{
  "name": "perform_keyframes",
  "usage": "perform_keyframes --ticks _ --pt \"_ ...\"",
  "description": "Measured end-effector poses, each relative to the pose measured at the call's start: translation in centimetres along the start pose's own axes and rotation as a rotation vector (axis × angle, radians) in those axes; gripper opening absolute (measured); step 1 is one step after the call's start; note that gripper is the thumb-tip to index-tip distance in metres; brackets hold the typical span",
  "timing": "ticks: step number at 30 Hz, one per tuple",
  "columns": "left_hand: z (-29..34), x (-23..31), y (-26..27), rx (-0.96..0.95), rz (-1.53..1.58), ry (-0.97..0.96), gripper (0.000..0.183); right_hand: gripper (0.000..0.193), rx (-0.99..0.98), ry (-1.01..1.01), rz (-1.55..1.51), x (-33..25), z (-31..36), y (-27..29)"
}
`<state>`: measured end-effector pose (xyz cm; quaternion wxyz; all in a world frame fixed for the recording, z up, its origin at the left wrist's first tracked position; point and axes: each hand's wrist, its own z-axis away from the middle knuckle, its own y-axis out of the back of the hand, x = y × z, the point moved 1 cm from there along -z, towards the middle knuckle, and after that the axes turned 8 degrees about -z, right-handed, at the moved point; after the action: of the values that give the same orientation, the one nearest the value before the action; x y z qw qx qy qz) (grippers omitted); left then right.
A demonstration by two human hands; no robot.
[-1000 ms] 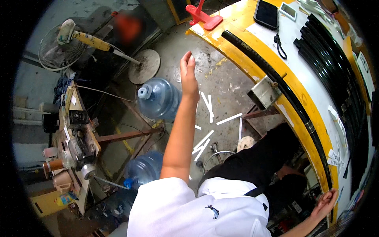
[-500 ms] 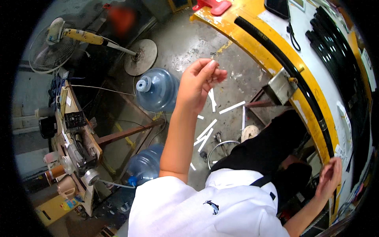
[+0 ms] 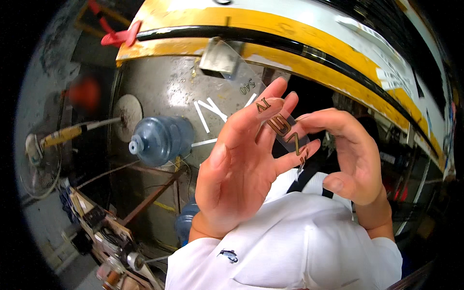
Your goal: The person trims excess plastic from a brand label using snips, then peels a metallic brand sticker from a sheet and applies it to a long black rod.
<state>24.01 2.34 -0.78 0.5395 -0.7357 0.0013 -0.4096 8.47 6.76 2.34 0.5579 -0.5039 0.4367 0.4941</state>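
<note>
While a clear plastic film strip with dark printed characters [image 3: 284, 129] lies across the left hand [image 3: 239, 169], its fingers spread, the right hand [image 3: 355, 154] curves loosely beside, thumb and index well apart; can't tell if it touches the strip. Strip's far end overlaps a silver metal box bracket [image 3: 218, 59] at the near edge of the yellow-and-white workbench [image 3: 166, 18]. Glossy black tube [image 3: 280, 42] along that edge, red plastic clamp [image 3: 125, 36] at left corner. Gray concrete floor [image 3: 169, 82]: white strips [image 3: 202, 117], translucent blue water bottle [image 3: 166, 140], standing fan [image 3: 53, 139].
</note>
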Motion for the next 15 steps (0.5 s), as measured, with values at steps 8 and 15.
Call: perform_keyframes --ticks 8,15 --pt "-0.6 -3.0 -4.6 0.000 -0.002 0.070 0.058 0.035 0.126 -0.067 -0.364 -0.6 5.7 3.8" --pt "-0.1 -5.5 -6.5 0.003 -0.130 0.079 0.060 0.013 0.286 0.014 -0.320 -1.2 10.6 7.2"
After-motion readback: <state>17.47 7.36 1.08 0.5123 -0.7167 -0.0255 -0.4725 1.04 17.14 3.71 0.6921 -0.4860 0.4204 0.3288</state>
